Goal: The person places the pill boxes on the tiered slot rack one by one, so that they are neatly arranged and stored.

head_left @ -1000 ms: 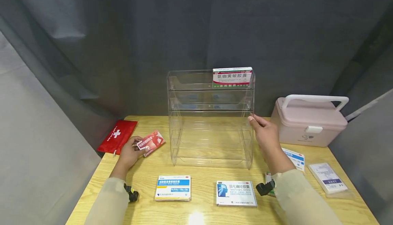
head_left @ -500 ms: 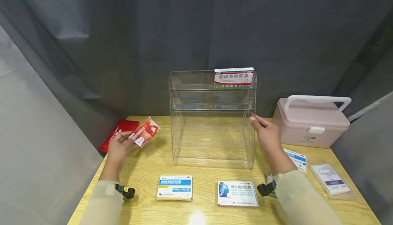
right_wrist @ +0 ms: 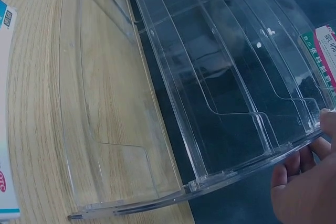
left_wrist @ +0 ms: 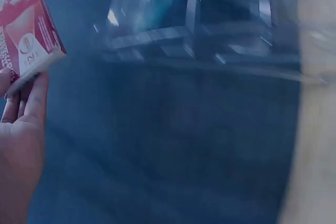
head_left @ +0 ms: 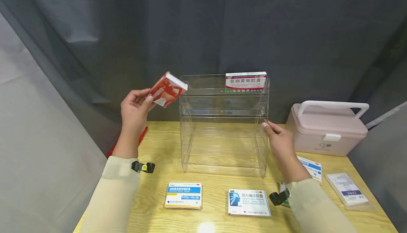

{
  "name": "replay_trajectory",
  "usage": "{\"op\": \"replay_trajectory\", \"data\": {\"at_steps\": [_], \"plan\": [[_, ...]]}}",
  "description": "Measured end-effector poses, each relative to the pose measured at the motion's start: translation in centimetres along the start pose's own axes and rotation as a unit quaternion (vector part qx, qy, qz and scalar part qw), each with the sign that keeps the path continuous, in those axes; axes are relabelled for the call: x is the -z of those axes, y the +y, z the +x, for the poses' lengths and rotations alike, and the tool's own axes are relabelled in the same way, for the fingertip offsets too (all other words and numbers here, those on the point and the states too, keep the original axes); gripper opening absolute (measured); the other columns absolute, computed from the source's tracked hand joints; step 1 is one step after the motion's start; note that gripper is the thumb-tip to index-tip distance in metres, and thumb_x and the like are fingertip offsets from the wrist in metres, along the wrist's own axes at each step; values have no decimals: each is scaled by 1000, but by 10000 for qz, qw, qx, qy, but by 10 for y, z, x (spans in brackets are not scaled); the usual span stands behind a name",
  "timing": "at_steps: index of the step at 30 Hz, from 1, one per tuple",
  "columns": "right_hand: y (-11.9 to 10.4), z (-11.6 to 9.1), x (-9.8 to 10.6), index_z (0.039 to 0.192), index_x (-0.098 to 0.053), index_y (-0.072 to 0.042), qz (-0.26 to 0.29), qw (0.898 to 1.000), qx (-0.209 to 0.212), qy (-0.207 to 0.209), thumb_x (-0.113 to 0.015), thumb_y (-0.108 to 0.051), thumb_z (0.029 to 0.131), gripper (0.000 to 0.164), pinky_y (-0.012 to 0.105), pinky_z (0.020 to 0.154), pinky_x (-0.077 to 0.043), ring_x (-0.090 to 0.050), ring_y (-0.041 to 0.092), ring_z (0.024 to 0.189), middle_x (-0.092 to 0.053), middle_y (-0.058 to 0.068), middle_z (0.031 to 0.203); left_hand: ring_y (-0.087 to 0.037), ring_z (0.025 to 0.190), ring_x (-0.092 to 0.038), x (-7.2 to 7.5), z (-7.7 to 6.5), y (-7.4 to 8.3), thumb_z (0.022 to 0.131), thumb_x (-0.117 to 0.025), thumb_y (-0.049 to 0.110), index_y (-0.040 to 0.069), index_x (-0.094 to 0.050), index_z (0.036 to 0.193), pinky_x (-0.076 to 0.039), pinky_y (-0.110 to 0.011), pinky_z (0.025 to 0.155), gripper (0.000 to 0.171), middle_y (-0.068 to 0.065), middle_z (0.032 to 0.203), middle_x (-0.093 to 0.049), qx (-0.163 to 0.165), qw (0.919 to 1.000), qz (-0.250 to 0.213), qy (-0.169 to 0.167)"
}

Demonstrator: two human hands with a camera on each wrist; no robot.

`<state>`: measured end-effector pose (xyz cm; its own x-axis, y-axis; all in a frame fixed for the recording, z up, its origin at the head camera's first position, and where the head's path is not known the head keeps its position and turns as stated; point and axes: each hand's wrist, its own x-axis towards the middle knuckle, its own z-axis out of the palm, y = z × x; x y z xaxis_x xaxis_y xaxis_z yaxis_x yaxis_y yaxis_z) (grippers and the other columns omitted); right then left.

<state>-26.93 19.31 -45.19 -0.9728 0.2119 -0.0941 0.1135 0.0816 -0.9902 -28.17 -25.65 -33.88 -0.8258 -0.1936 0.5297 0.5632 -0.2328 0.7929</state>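
Observation:
A red medicine box [head_left: 167, 89] is pinched between the thumb and fingers of my left hand [head_left: 135, 111], raised and tilted beside the top left corner of the clear acrylic rack [head_left: 222, 144]. The left wrist view shows the same red box [left_wrist: 29, 30] with the thumb on its printed face. My right hand [head_left: 279, 137] grips the rack's right side edge, fingers curled round the clear panel [right_wrist: 252, 156]. In the rack's top tier, at the right, stands a white, red and green medicine box [head_left: 246, 82].
On the wooden table in front lie a blue-and-white box [head_left: 183, 195] and a white box with a blue head picture [head_left: 249, 203]. To the right are a pink lidded case [head_left: 327, 130], more packs [head_left: 346, 189] and a partly hidden box [head_left: 310, 169]. A red pouch [head_left: 143, 136] lies behind my left forearm.
My left hand has lifted the red medicine box off the table and carried it up and right to the rack's top left. My right hand stays on the rack's side.

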Motion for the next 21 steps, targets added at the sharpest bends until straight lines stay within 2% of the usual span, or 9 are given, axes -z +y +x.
{"op": "replay_trajectory", "data": {"at_steps": [3,6,12,16,19,21], "plan": [[1,-1,2,151,-50,-12,12,10000,-13,44,-63,-52,97,68,43,124,-35,-38,25,149,-44,8,160,-17,99,-70,-35,20,6,91,-71,-5,0,-70,109,-64,-30,85,18,-8,108,-73,-275,9988,292,-295],[2,-1,2,149,-52,-12,-34,9999,3,99,-65,-52,96,68,43,123,-36,-41,25,147,-47,8,158,-15,97,-69,-59,39,4,92,-71,-5,2,-70,107,-63,-28,85,17,-5,108,-73,-420,9962,636,-421],[2,0,-1,148,-53,-12,-165,9998,18,63,-65,-54,96,68,44,122,-37,-41,26,148,-47,7,158,-16,105,-69,-84,69,-7,94,-68,-4,0,-69,108,-60,-30,94,15,-5,109,-70,-483,9874,1462,-374],[2,0,-2,148,-53,-11,-135,9999,24,76,-65,-52,96,67,43,123,-36,-41,26,148,-47,7,158,-16,111,-69,-93,82,-13,94,-69,-2,-2,-68,109,-54,-30,102,15,-9,111,-71,-605,9730,2190,-408],[2,0,0,148,-54,-11,-103,9999,51,95,-65,-52,96,67,44,123,-36,-41,27,147,-47,8,157,-17,112,-69,-98,89,-17,94,-69,1,0,-69,110,-53,-30,104,16,-11,113,-72,-666,9579,2746,-509],[2,0,1,148,-53,-11,-78,9999,54,105,-65,-52,96,67,44,123,-36,-41,27,147,-47,9,158,-18,112,-69,-100,92,-20,95,-70,4,2,-69,112,-54,-31,101,17,-11,114,-72,-626,9463,3111,-618]]}}
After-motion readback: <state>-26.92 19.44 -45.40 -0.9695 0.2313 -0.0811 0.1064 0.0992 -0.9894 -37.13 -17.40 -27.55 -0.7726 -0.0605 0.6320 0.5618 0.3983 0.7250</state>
